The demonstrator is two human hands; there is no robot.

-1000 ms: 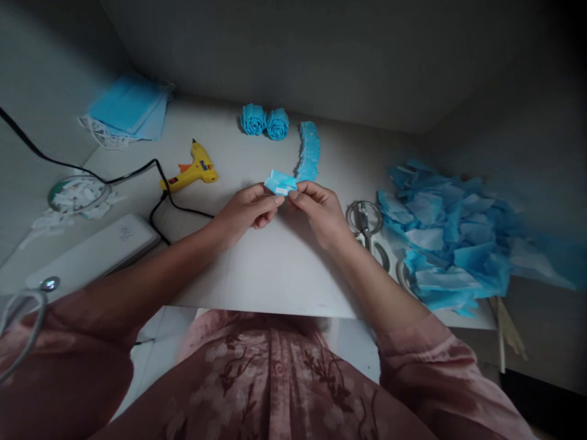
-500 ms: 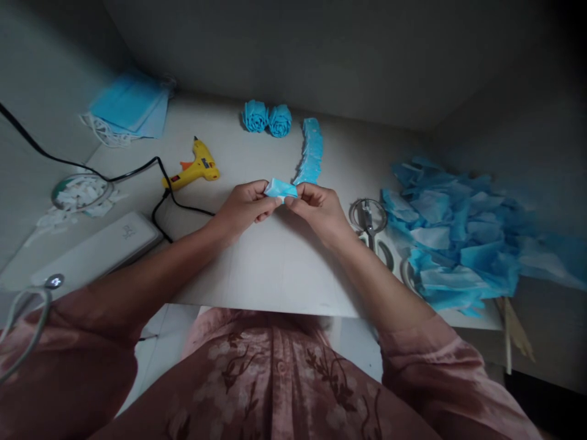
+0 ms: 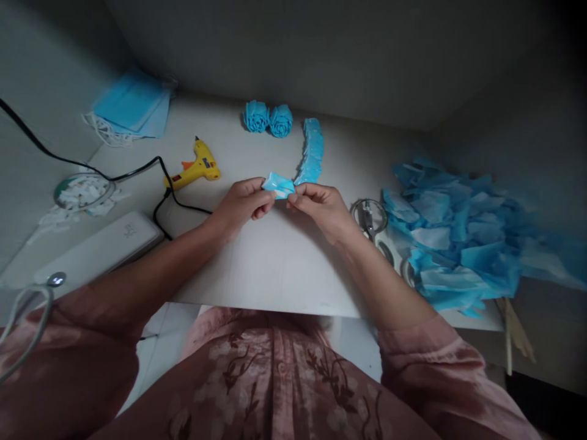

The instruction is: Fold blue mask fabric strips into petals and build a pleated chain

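Observation:
Between my hands is a small folded piece of light-blue mask fabric point(image 3: 279, 184), held just above the table. My left hand point(image 3: 245, 201) pinches its left side with thumb and fingers. At its right corner, my right hand point(image 3: 321, 208) is closed on the fabric between thumb and forefinger. Just beyond my right fingers lies a curved row of overlapping folded blue pieces point(image 3: 312, 150). Two blue fabric roses point(image 3: 268, 118) sit side by side farther back.
A yellow glue gun point(image 3: 197, 166) with a black cord lies left, near a dish of white scraps point(image 3: 86, 192) and a white power bank point(image 3: 101, 247). Blue face masks point(image 3: 131, 107) are stacked back left. Scissors point(image 3: 373, 229) and a heap of blue fabric pieces point(image 3: 458, 226) lie right.
The folded piece has shifted slightly left and tilted, showing more of its blue face. My right fingers have moved to its right corner; both hands still hold it.

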